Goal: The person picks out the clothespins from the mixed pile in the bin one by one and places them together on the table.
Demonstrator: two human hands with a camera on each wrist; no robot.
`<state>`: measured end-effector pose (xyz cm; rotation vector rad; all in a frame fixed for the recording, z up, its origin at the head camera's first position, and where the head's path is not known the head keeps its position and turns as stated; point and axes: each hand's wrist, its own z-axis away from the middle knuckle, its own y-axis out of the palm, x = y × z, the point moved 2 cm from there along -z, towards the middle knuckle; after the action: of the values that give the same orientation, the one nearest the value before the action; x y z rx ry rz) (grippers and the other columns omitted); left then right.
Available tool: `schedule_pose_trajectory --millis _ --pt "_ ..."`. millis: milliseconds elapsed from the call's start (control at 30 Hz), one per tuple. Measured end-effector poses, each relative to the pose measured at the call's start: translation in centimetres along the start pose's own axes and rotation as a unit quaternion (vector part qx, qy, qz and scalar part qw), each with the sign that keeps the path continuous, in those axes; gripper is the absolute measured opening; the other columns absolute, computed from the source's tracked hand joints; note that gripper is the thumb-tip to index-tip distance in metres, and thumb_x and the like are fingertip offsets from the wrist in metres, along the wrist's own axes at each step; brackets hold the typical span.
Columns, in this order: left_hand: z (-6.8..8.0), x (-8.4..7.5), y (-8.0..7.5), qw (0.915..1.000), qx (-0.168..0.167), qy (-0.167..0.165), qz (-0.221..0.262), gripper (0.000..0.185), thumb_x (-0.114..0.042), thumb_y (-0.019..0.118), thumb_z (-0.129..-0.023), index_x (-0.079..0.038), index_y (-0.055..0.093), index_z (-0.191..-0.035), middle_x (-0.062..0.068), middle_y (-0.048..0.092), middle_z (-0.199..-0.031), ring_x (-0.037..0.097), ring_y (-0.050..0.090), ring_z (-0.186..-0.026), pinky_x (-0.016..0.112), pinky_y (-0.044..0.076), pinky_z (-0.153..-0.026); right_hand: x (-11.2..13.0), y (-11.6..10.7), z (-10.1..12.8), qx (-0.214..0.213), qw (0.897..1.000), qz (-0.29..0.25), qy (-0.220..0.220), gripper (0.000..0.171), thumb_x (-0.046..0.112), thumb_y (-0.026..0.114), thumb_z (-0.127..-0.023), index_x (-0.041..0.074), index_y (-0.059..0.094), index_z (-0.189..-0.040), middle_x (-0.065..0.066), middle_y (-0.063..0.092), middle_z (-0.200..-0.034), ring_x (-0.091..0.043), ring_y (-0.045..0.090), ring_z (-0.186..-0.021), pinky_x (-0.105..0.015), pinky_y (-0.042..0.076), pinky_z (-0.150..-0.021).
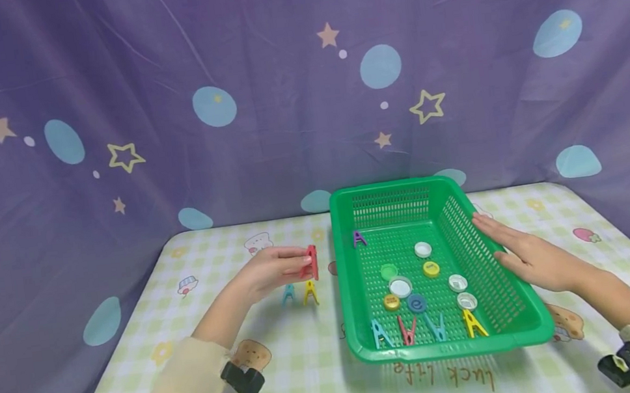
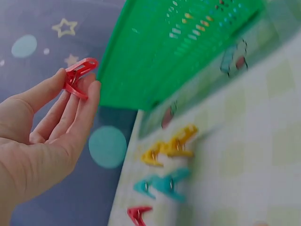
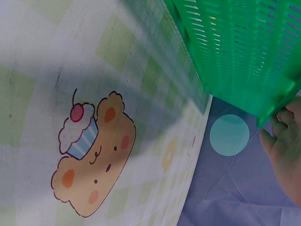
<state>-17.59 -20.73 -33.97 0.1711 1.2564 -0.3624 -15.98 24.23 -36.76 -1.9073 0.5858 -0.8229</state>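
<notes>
My left hand (image 1: 274, 271) pinches a red clothespin (image 1: 313, 262) between thumb and fingers, just left of the green basket (image 1: 345, 284) and above the table. In the left wrist view, the same red clothespin (image 2: 77, 77) sits at the fingertips. Under the hand, yellow clothespins (image 2: 171, 145), teal clothespins (image 2: 162, 184) and another red clothespin (image 2: 138, 214) stand on the cloth. My right hand (image 1: 535, 258) lies along the basket's right rim with fingers extended; the right wrist view shows its fingertips at the rim.
Inside the basket lie several bottle caps, among them a blue cap (image 1: 417, 303) and a white cap (image 1: 423, 249). A purple clothespin (image 1: 359, 238) is at its far left corner; several clothespins line its near end. A patterned curtain (image 1: 285, 147) hangs behind the checked tablecloth (image 1: 291, 383).
</notes>
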Motion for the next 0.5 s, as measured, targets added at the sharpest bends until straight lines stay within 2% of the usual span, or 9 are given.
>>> schedule_pose_trajectory --millis 133,267,400,500 --pt "0.2 1.3 -1.7 0.9995 -0.030 -0.007 -0.004 0.044 -0.008 0.059 -0.094 0.011 0.049 -0.133 0.001 0.071 -0.100 0.010 0.069 -0.091 0.032 0.055 -0.096 0.0 -0.1 0.0 -0.004 1.000 -0.001 -0.003 0.060 0.015 0.049 -0.097 0.007 0.025 -0.152 -0.018 0.027 -0.158 0.017 0.002 -0.141 0.008 0.005 -0.104" --pt "0.5 2.4 -3.1 0.9975 -0.063 -0.030 -0.010 0.049 -0.011 0.062 -0.093 0.011 0.047 -0.135 0.001 0.073 -0.101 0.007 0.069 -0.090 0.031 0.056 -0.094 0.0 -0.2 0.1 -0.003 1.000 0.000 -0.008 0.061 0.015 0.049 -0.097 0.006 0.025 -0.152 -0.017 0.026 -0.159 0.016 0.003 -0.141 0.008 0.005 -0.104" --pt "0.8 3.3 -4.2 0.9941 -0.092 -0.056 -0.013 0.052 -0.012 0.066 -0.091 0.010 0.048 -0.134 0.000 0.074 -0.097 0.006 0.070 -0.085 0.029 0.057 -0.090 0.0 -0.2 0.0 0.000 1.000 0.000 -0.003 0.060 0.015 0.049 -0.098 0.006 0.025 -0.152 -0.017 0.026 -0.159 0.017 0.002 -0.141 0.008 0.005 -0.103" --pt "0.9 4.0 -4.9 0.9920 -0.105 -0.062 -0.034 0.050 -0.014 0.067 -0.090 0.010 0.051 -0.131 -0.002 0.074 -0.092 0.005 0.069 -0.082 0.028 0.058 -0.087 0.0 -0.1 0.0 0.002 1.000 0.002 0.001 0.060 0.016 0.048 -0.098 0.007 0.025 -0.152 -0.018 0.026 -0.158 0.017 0.002 -0.140 0.009 0.005 -0.103"
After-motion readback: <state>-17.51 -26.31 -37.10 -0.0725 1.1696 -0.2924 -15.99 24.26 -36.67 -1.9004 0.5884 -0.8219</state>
